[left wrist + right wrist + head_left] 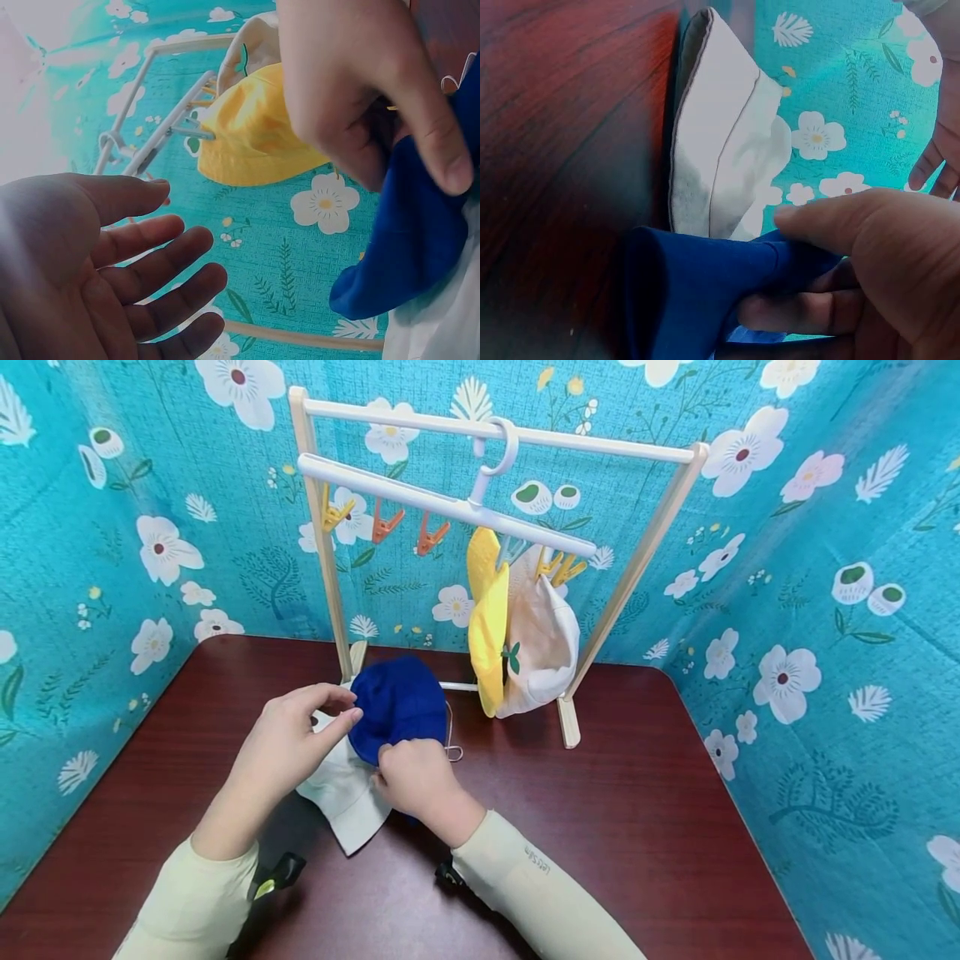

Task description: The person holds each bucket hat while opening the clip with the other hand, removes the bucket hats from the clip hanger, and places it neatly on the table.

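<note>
My right hand (422,782) pinches the brim of a dark blue bucket hat (405,697), thumb on one side and fingers on the other in the right wrist view. The blue hat is raised over a white hat (347,793) that lies on the table. Just left of the blue hat is my left hand (279,745), its fingers loosely bent and holding nothing. In the left wrist view, the left palm (67,270) shows with fingers spread apart from the cloth. A yellow hat (491,635) and a cream hat (551,647) hang from clips at the right.
A white clip hanger (450,508) hooks over the top bar of a wooden rack (645,568). Orange clips (431,533) and a yellow clip (335,512) hang on its left half without hats. The dark red table (645,843) meets a floral blue curtain (840,635).
</note>
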`<state>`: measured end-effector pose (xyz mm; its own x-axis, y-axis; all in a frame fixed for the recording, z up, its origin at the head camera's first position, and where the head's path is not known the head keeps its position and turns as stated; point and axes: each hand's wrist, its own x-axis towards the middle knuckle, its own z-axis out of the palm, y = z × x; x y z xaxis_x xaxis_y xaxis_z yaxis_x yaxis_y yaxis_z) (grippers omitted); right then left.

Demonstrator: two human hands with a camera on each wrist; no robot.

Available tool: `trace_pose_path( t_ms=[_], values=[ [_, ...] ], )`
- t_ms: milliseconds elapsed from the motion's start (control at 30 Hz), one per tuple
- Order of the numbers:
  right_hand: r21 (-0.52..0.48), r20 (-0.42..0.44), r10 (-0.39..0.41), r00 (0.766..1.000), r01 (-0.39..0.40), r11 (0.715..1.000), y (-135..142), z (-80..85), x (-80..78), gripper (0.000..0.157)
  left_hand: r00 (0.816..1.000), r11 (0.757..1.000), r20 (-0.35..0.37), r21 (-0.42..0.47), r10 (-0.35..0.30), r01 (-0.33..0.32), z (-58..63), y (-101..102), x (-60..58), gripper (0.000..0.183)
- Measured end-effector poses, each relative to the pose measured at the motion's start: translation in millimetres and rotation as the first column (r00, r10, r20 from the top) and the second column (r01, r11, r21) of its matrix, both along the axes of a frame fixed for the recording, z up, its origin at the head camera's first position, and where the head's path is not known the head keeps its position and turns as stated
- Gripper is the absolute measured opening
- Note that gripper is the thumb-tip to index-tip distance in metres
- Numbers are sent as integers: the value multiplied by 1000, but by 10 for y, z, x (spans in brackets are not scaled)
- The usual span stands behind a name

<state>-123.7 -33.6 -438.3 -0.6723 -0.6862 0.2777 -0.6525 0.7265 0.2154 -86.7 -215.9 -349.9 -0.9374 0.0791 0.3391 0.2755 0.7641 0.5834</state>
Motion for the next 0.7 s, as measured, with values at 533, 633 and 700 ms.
trace_pose_path(
  t_ms=[533, 633, 700],
  values=[
    [140, 58, 20, 998, -28, 990, 17, -34, 76, 27, 1000, 1000, -15, 11, -1, 1, 4, 1, -1, 24],
    [154, 75, 32, 997, -43, 987, 15, -31, 83, 28, 1000, 1000, -15, 12, -3, 4, 0, 0, -1, 24],
    [157, 93, 40, 995, -54, 986, 14, -26, 87, 28, 1000, 1000, -15, 13, -7, 7, 1, 1, -2, 24]
  ],
)
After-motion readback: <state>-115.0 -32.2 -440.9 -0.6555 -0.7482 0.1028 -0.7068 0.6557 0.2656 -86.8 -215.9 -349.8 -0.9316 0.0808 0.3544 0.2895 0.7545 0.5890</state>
